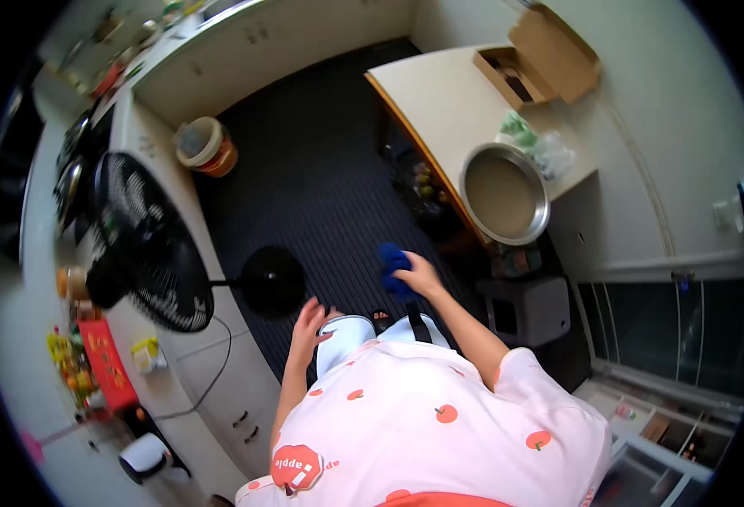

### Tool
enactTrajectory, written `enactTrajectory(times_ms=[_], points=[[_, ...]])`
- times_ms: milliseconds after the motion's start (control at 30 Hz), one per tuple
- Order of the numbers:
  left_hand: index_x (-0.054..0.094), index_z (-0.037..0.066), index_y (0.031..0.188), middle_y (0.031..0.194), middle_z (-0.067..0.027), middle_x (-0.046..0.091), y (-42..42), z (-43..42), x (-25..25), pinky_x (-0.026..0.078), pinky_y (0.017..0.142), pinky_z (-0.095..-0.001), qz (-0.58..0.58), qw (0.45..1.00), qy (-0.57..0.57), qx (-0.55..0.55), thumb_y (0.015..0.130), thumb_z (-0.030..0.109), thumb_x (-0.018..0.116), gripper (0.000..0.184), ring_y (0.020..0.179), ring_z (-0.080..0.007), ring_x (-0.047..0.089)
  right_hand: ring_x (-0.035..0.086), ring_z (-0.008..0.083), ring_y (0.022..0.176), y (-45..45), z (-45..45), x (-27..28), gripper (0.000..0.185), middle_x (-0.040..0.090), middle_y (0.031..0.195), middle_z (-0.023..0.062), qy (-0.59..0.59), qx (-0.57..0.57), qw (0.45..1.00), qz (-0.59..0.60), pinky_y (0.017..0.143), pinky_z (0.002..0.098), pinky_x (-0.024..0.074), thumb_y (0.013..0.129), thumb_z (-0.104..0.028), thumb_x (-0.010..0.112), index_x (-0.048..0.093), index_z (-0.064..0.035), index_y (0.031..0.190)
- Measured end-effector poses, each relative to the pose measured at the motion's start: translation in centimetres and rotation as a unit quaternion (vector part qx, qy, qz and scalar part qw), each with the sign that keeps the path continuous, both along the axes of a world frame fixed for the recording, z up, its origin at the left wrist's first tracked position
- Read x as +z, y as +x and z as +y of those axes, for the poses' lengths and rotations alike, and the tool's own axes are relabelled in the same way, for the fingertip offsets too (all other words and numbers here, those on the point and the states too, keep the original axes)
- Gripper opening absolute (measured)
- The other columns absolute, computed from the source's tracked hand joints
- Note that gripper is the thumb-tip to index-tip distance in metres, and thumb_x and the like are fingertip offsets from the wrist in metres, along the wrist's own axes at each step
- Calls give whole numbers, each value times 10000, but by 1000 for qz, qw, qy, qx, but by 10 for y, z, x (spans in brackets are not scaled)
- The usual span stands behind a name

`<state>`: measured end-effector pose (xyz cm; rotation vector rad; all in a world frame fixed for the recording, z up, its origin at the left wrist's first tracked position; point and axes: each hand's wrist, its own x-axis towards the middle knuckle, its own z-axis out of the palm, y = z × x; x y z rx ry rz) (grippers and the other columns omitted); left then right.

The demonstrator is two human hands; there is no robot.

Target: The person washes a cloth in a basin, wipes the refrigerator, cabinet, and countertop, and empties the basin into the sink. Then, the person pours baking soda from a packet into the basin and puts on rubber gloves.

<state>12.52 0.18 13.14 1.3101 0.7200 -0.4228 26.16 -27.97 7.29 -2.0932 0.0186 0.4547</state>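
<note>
My right hand (423, 274) grips a bunched dark blue cloth (391, 262) in front of my body, over the dark floor. Slight blur keeps the cloth's exact kind unclear. My left hand (308, 328) hangs beside my thigh with its fingers apart and nothing in it. Nearest to it is the round black base (272, 281) of a standing fan (152, 241). To the right of the cloth, a wide metal basin (506, 196) stands at the edge of a pale table (427, 89), with cloudy liquid or a plain bottom showing inside.
An open cardboard box (520, 76) and plastic bags (549, 154) lie on the table. Below it are a dark bag of round produce (424, 188) and a grey plastic stool (526, 311). A lidless bucket (208, 149) stands by the cabinets. The fan's cord (220, 372) hangs at the left counter.
</note>
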Motion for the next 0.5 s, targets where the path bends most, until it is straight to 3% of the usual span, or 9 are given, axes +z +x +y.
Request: enactTrajectory(times_ms=[33, 100, 133, 200, 233, 300, 400, 433, 500], points=[[262, 98, 1444, 1374, -154, 421, 36, -16, 16, 485, 907, -462, 14, 999, -27, 15, 905, 432, 564, 703, 1251, -306, 439, 595, 277, 1055, 10, 27, 35, 593, 606, 1157, 163, 49, 29, 998, -1, 931, 360, 456, 662, -208, 725, 578, -33, 1209], [302, 117, 1423, 1393, -147, 394, 99, -23, -5, 490, 859, -536, 90, 969, -219, 69, 899, 543, 502, 705, 1307, -306, 354, 528, 307, 1162, 36, 62, 56, 742, 535, 1269, 184, 125, 151, 980, -28, 985, 373, 418, 690, -247, 744, 451, -57, 1344], [343, 88, 1394, 1350, -146, 447, 131, -28, 13, 496, 876, -501, 33, 960, -276, 32, 885, 574, 491, 720, 1240, -309, 445, 487, 317, 1208, 46, 75, 72, 823, 499, 1310, 188, 188, 147, 971, 25, 1010, 388, 395, 707, -272, 751, 353, -63, 1396], [503, 58, 1245, 1157, -121, 598, 185, -28, -1, 505, 883, -423, 72, 960, -270, 24, 875, 438, 534, 532, 1030, -282, 599, 408, 322, 1290, 68, 76, 72, 949, 429, 1388, 187, 265, 151, 949, 82, 1054, 413, 350, 790, -326, 721, 118, -68, 1476], [553, 50, 1181, 1083, -108, 640, 211, -27, -1, 507, 882, -398, 96, 957, -274, 6, 869, 381, 541, 455, 957, -272, 634, 428, 309, 1276, 83, 68, 58, 830, 436, 1382, 186, 399, 80, 909, 93, 1024, 402, 391, 845, -325, 667, 179, -45, 1456], [613, 64, 1042, 972, -100, 660, 261, -32, -15, 529, 801, -413, 120, 947, -297, -7, 811, 328, 598, 351, 894, -260, 641, 452, 304, 1250, 112, 14, 18, 727, 451, 1365, 175, 497, -118, 844, 166, 975, 399, 439, 893, -303, 612, 211, -44, 1441], [615, 73, 1028, 973, -109, 660, 333, -25, -45, 520, 820, -449, 187, 950, -251, -18, 772, 334, 620, 366, 892, -268, 637, 466, 335, 1207, 117, -72, -29, 851, 362, 1416, 180, 612, -542, 550, 170, 940, 454, 463, 829, -427, 672, 230, 21, 1402], [614, 78, 1020, 966, -108, 659, 358, -24, -36, 520, 819, -451, 187, 959, -211, -22, 772, 332, 621, 354, 885, -268, 637, 441, 343, 1219, 114, -95, -53, 927, 338, 1414, 179, 587, -627, 500, 112, 961, 467, 446, 762, -515, 708, 267, 43, 1358], [612, 88, 1002, 953, -105, 658, 395, -21, -11, 521, 817, -456, 192, 973, -129, -20, 773, 326, 623, 330, 871, -267, 637, 444, 322, 1182, 110, -123, -63, 833, 408, 1294, 150, 584, -672, 455, 19, 995, 492, 408, 750, -493, 731, 337, -18, 1310]])
